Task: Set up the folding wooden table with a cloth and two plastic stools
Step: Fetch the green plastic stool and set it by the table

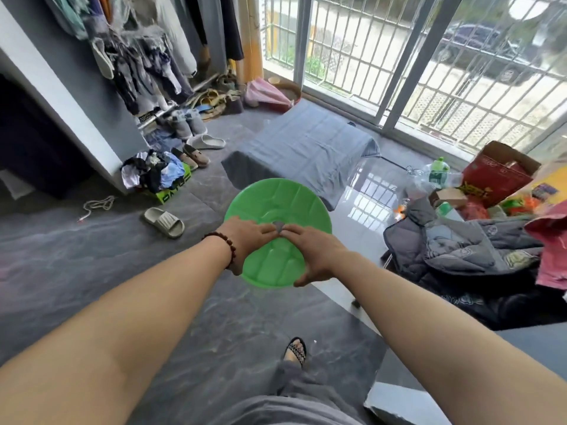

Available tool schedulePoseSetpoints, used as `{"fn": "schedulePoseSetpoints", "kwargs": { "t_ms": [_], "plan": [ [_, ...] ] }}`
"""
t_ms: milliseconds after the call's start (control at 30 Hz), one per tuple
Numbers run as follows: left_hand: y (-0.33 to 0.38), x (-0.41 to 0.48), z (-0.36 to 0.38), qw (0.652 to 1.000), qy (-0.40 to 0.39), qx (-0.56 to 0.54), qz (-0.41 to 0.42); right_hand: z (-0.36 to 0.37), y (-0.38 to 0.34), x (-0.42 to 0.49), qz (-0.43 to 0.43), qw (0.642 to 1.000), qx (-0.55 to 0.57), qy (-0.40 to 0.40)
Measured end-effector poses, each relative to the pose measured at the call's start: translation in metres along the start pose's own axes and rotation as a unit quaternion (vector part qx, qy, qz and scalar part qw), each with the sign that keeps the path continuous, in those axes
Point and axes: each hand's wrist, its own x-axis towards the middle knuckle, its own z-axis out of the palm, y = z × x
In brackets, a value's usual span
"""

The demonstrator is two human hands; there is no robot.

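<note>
A round green plastic stool (277,204) fills the middle of the view, seen from above, seat toward me. My left hand (248,237) and my right hand (313,254) both lie on the seat, fingers reaching into its centre hole, the right thumb hooked at the near rim. Beyond the stool stands the low table, hidden under a grey-blue cloth (306,148) that drapes over its edges. A second stool is not in view.
Shoes and a grey slipper (164,222) lie on the floor at left, below a rack of hanging clothes (138,56). A heap of quilts, bottles and a red box (497,176) crowds the right. Barred glass doors (429,72) close the back.
</note>
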Motion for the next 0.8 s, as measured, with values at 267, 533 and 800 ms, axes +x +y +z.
{"fn": "schedulePoseSetpoints", "kwargs": {
  "t_ms": [267,533,800],
  "plan": [
    [-0.049,0.069,-0.032,1.000,0.019,0.002,0.002,-0.037,0.061,0.054,0.002,1.000,-0.005,0.009],
    [-0.122,0.104,-0.017,1.000,-0.004,-0.010,0.010,-0.051,0.069,0.135,-0.009,1.000,0.010,-0.011],
    [-0.255,0.133,-0.025,1.000,-0.006,0.017,0.016,-0.099,0.061,0.264,-0.002,1.000,0.008,-0.002]
  ]
}}
